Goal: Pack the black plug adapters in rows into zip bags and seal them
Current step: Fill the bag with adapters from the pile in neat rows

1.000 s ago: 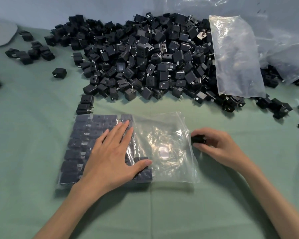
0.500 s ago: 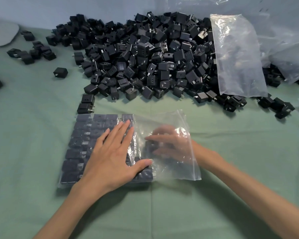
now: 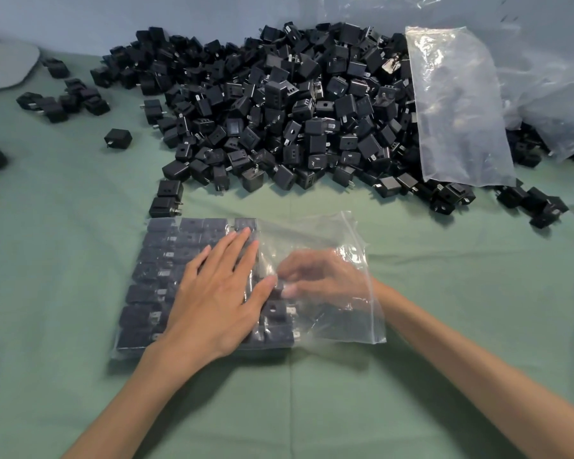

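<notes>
Zip bag (image 3: 325, 231) lies flat on green cloth (image 3: 63, 326), mouth facing right, zip strip (image 3: 362, 263) not sealed. Left part is packed with rows of adapters (image 3: 156, 270), right part not yet filled. Left hand (image 3: 219, 293) sits on top of the bag, fingers straight and a bit spread, palm pressing the rows down through the plastic, gripping nothing. Right hand (image 3: 325, 276) is inside the bag through the mouth, hazy behind the film. Its fingertips are curled in narrow and seem to pinch one plug adapter (image 3: 276, 287) at the end of a row, just beside the left thumb; the grip is not fully clear through the plastic. Step in hand, my read: seating another piece in the unfinished column. Big loose pile (image 3: 295, 111) behind the bag, two strays (image 3: 168, 198) just beside its far left corner, spare bags (image 3: 458, 104) leaning on the pile at right. Handling guess: each adapter is small, rigid and light, hard plastic with metal prongs that could snag or poke the film. Take it by the flat sides, prongs lined up with its neighbours. The bag itself looks thin, limp and slippery. Loaded, it will likely be hefty and sag, and the rows may slide if it is lifted by a corner. Better to press flat from above or support underneath, and pinch only along the strip to seal.
</notes>
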`<state>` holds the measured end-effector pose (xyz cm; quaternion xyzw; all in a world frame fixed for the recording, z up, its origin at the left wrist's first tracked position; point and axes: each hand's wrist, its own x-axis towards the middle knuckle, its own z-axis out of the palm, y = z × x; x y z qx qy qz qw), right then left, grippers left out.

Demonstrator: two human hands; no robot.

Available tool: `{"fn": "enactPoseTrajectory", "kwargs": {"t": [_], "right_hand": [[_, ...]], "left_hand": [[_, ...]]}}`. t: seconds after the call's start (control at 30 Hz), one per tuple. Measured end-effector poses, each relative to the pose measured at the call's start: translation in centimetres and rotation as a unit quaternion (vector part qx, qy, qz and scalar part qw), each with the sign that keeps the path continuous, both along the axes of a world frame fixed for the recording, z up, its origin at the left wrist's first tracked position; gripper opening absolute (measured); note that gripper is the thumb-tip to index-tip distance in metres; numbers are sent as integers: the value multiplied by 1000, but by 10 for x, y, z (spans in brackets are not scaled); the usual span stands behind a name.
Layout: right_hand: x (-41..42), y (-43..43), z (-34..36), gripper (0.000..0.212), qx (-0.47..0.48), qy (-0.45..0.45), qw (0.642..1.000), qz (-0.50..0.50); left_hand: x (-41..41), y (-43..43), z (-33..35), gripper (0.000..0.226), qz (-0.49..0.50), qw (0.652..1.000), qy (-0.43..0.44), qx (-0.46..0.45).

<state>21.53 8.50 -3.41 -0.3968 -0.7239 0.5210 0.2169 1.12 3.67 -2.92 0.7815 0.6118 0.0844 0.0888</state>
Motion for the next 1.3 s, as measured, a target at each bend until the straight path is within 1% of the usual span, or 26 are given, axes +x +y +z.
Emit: {"fn": "enactPoseTrajectory", "kwargs": {"t": [0.07, 0.13, 0.23, 0.3, 0.4, 0.43, 0.47, 0.5, 0.53, 0.57, 0.6, 0.63, 0.67, 0.7, 0.73, 0.8, 0.87, 0.93, 0.97, 1.0, 1.03, 1.1, 1.13, 1.2, 1.23, 1.3], "right_hand": [[4, 2, 1, 23, 11, 2, 1000, 22], [6, 2, -1, 22, 18, 3, 1000, 20], [8, 2, -3, 18, -8, 1, 1000, -10], [12, 0, -1, 21, -21, -1, 1000, -3], [30, -5, 10, 42, -117, 8, 988, 104], [41, -2, 16, 47, -144, -15, 978, 150], [54, 3, 25, 48, -134, -62, 974, 172], [67, 11, 34, 47, -93, -120, 976, 156], [79, 22, 42, 45, -40, -165, 981, 96], [90, 36, 49, 42, 22, -188, 982, -7], [100, 49, 53, 36, 95, -195, 967, -133], [106, 63, 55, 26, 175, -200, 931, -250], [111, 76, 54, 20, 234, -222, 887, -330], [112, 87, 52, 23, 257, -267, 856, -360], [111, 97, 46, 33, 247, -333, 842, -345], [105, 105, 32, 49, 194, -460, 821, -275], [99, 105, 20, 47, 201, -502, 797, -267], [95, 98, 17, 38, 238, -499, 788, -270], [94, 93, 18, 34, 256, -495, 789, -260], [94, 86, 19, 30, 270, -477, 799, -248], [96, 78, 21, 27, 280, -442, 819, -236], [98, 52, 24, 24, 286, -329, 872, -221], [98, 36, 26, 22, 265, -272, 901, -210], [91, 9, 26, 15, 159, -177, 959, -155], [85, -1, 25, 15, 106, -142, 977, -121], [69, -13, 22, 18, 18, -70, 995, -75]], "left_hand": [[1, 2, 1, 78, 0, 1000, 4, -5], [1, 2, 2, 78, -4, 1000, 20, -10], [3, 2, 3, 74, -5, 999, 44, -9], [8, 0, 2, 71, 3, 999, 45, 0], [16, -3, 0, 72, 19, 998, 53, 14], [17, -3, 0, 74, 19, 998, 57, 14], [17, -3, -1, 76, 19, 998, 60, 13], [17, -3, -1, 78, 18, 998, 60, 13], [16, -4, -1, 78, 18, 998, 60, 12], [15, -4, -1, 78, 17, 998, 61, 12], [14, -4, -2, 77, 16, 998, 63, 12], [14, -4, -2, 76, 15, 998, 64, 13], [14, -4, -3, 74, 13, 998, 64, 15], [14, -4, -3, 72, 12, 998, 62, 14], [13, -5, -3, 71, 11, 998, 59, 13], [13, -5, -3, 71, 11, 999, 51, 11], [12, -5, -3, 73, 12, 999, 45, 12], [12, -5, -3, 74, 12, 999, 39, 12], [12, -5, -3, 75, 12, 999, 41, 12], [11, -5, -3, 76, 12, 999, 45, 13], [11, -5, -4, 76, 12, 999, 45, 14], [11, -5, -4, 77, 13, 999, 42, 14], [11, -5, -4, 78, 13, 999, 40, 15], [11, -5, -4, 77, 13, 999, 39, 15], [11, -5, -4, 77, 13, 999, 39, 14], [11, -5, -5, 76, 13, 999, 39, 15]]}}
